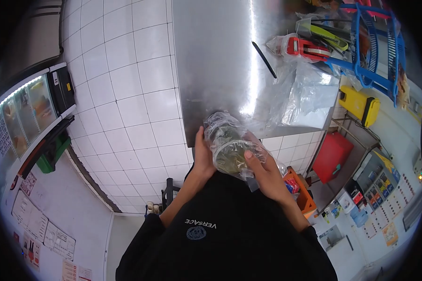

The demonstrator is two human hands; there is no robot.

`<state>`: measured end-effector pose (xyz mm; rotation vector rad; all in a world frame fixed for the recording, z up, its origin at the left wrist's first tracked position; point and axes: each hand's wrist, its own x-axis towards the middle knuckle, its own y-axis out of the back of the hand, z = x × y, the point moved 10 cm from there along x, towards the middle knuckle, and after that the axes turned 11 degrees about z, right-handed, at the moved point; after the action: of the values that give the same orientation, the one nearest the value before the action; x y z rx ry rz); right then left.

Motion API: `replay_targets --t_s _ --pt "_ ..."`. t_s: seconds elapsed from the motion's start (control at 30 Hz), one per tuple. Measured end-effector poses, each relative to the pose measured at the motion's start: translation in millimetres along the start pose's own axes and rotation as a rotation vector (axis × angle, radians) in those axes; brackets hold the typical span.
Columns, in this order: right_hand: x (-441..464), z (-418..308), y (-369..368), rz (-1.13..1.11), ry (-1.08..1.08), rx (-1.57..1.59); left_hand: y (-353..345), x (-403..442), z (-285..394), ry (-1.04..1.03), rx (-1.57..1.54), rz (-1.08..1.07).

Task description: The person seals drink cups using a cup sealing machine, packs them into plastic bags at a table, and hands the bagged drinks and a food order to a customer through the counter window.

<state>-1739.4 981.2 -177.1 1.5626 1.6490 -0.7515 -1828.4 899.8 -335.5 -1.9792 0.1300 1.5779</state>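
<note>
Between my two hands is a clear plastic bag [215,122] wrapped round a see-through round container [231,157] with greenish contents, held close to my body at the table's near edge. My left hand [203,154] is wrapped along its left side. My right hand [266,173] grips the right side, its thumb pressed on the plastic over the container. Some of my fingers are hidden behind the bag. What exactly is inside the container I cannot make out.
On the steel table [215,56] lie a black pen [264,60], a stack of clear plastic bags [307,100], a red tape dispenser [307,48] and a blue plastic basket [377,51]. An orange crate [306,196] stands low at my right. White tiled floor [126,103] runs along the left.
</note>
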Motion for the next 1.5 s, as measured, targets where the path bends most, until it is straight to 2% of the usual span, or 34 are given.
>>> replay_targets --t_s 0.03,0.1,0.13,0.2,0.23,0.27,0.33,0.4,0.43,0.47,0.5,0.53,0.63,0.67,0.73,0.77,0.8,0.9,1.0,1.07,1.13,1.17,1.23,1.3,1.37,1.43,1.47,1.5 --pt "-5.0 -5.0 2.0 -0.002 0.009 0.000 11.2 -9.1 10.5 -0.058 0.075 0.111" --pt "-17.6 -20.8 6.0 0.015 0.157 -0.312 41.6 -46.5 63.3 -0.563 0.358 0.460" --pt "-22.6 -28.2 5.3 0.017 0.166 -0.308 5.3 -86.0 94.2 -0.854 0.415 0.410" --pt "-35.5 -27.6 0.6 -0.032 0.059 -0.210 -82.5 -158.6 104.3 -1.331 0.818 0.033" --pt "-38.9 -26.2 1.2 -0.030 0.061 -0.209 -112.2 -174.3 90.6 -1.385 1.040 -0.150" --pt "-40.2 -31.5 2.2 -0.021 0.152 -0.333 -133.0 -183.1 71.2 -1.431 1.259 -0.340" --pt "-47.4 -40.3 5.7 -0.008 0.259 -0.453 -136.1 -179.4 61.2 -1.463 1.280 -0.361" --pt "-65.6 -49.5 6.8 -0.095 0.367 -0.573 -123.6 -181.0 59.3 -1.649 1.300 -0.431" --pt "-92.3 -67.2 25.0 -0.033 0.474 -0.594 -120.1 -194.7 70.0 -1.724 1.246 -0.341" --pt "-114.3 -87.4 37.1 0.015 0.583 -0.621 -121.3 -199.6 68.7 -1.728 1.247 -0.345" --pt "-127.0 -111.6 52.7 0.403 0.734 -0.738 -120.4 -207.1 72.7 -1.759 1.196 -0.311" --pt "-124.5 -119.3 53.5 0.577 0.760 -0.907 -118.4 -213.7 76.3 -1.790 1.144 -0.277" --pt "-77.8 -56.7 58.2 0.336 0.464 -0.651 -121.1 -220.2 74.0 -1.827 1.122 -0.301" --pt "-80.9 -57.4 58.0 0.334 0.471 -0.648 -121.7 -222.6 73.1 -1.843 1.150 -0.292" --pt "-98.6 -75.4 55.5 0.406 0.642 -0.667 -123.8 -229.5 75.6 -1.863 1.154 -0.284" --pt "-106.5 -90.7 49.2 0.415 0.800 -0.637 -126.3 -233.2 76.8 -1.875 1.157 -0.284" --pt "-105.0 -90.6 48.5 0.420 0.809 -0.631 -130.4 -234.7 77.9 -1.886 1.158 -0.290" --pt "-105.0 -86.6 49.7 0.412 0.844 -0.497 -135.9 -233.9 83.5 -1.749 1.088 -0.292" --pt "-115.9 -89.4 49.1 0.458 0.972 -0.421 -139.5 -237.8 89.2 -1.780 1.060 -0.384" --pt "-106.2 -79.2 48.9 0.344 0.841 -0.143 -143.1 -237.4 93.2 -1.768 1.086 -0.378" --pt "-106.4 -77.8 42.9 0.251 0.789 -0.098 -150.0 -238.7 90.3 -1.717 1.013 -0.571" --pt "-101.7 -78.9 36.5 0.136 0.765 0.051 -147.2 -229.7 95.1 -1.617 0.922 -0.595" --pt "-91.9 -83.0 22.5 -0.064 0.702 0.258 -153.0 -226.1 96.6 -1.586 0.928 -0.647" --pt "-89.1 -84.7 12.9 -0.143 0.696 0.263 -157.9 -221.1 93.8 -1.492 0.919 -0.708" --pt "-89.8 -88.1 3.5 -0.218 0.691 0.267 -163.0 -222.5 91.8 -1.501 0.946 -0.733" --pt "-99.9 -99.8 -1.7 -0.155 0.813 0.060 -166.1 -220.9 86.7 -1.496 0.976 -0.758" --pt "-99.4 -104.9 -2.3 -0.149 0.817 0.066 -167.4 -221.0 86.8 -1.515 0.944 -0.772" --pt "-102.2 -109.3 -8.6 -0.138 0.888 -0.091 -166.6 -221.0 85.7 -1.527 0.916 -0.784"
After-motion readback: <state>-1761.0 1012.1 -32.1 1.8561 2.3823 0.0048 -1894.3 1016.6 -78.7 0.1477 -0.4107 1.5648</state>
